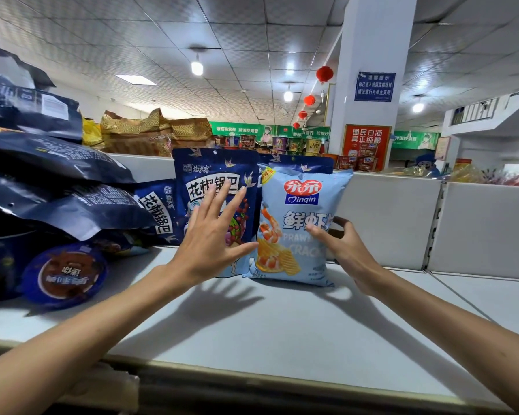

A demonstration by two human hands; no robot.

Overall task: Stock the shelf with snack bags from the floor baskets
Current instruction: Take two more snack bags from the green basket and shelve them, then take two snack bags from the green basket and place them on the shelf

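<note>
We have the light-blue prawn cracker bag (297,211) standing upright near the middle of the white shelf (267,324), its back toward the rear panel (387,217). Our right hand (345,250) holds its right edge, thumb on the front and fingers curled round behind. Our left hand (210,244) is spread wide with straight fingers, flat before the dark-blue snack bag (192,166) that stands just left of it; whether the palm truly presses we cannot tell. The risk, as we judge it, is that both bags are puffy and stand on narrow bases, so either may tip forward or slide once released. A nudge leftward could also disturb the slumping pile of navy bags (57,163) and the round tub (63,275) lying on its side at the near left. The floor baskets are out of view. The light bag reads 亲亲, "Qinqin", 鲜虾 and "PRAW… CRAC…", the rest hidden by our hand. The dark bag reads 花椒锅巴, as does a sideways bag (159,214) to its left. Far off, a red poster (367,145) reads 国民白酒 真正纯粮, green banners (240,128) read 拌饭炒菜香, and a blue notice (374,86) on the pillar (372,40) is too small to read.
</note>
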